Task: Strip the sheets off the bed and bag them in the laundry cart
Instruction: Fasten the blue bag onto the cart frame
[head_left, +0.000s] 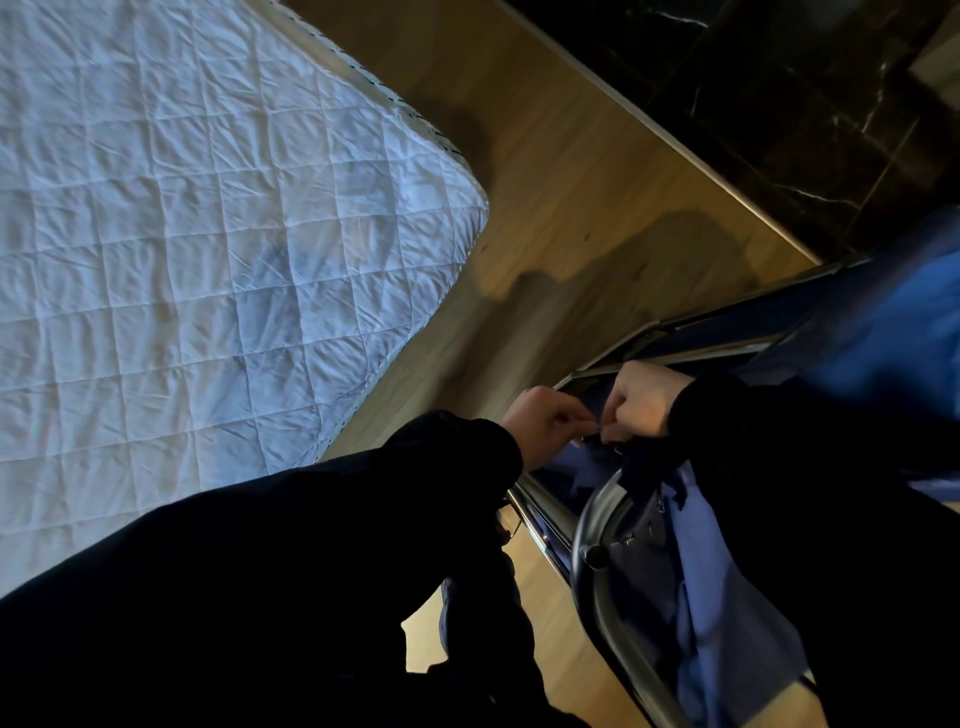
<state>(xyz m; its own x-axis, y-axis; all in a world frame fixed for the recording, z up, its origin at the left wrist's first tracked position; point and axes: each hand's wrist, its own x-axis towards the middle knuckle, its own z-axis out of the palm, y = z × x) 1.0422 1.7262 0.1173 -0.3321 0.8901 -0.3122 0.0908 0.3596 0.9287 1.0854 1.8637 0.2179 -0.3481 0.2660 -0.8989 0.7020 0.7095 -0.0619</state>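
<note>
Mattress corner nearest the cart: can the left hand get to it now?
Probably yes: only bare floor lies between the left hand and the mattress corner. It would first have to let go of the blue bag, which it pinches beside the right hand.

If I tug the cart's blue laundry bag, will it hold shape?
Probably floppy: the blue laundry bag hangs in loose folds from the cart frame. Likely light, being thin cloth. It may sag where the left hand and right hand pinch at its edge.
</note>
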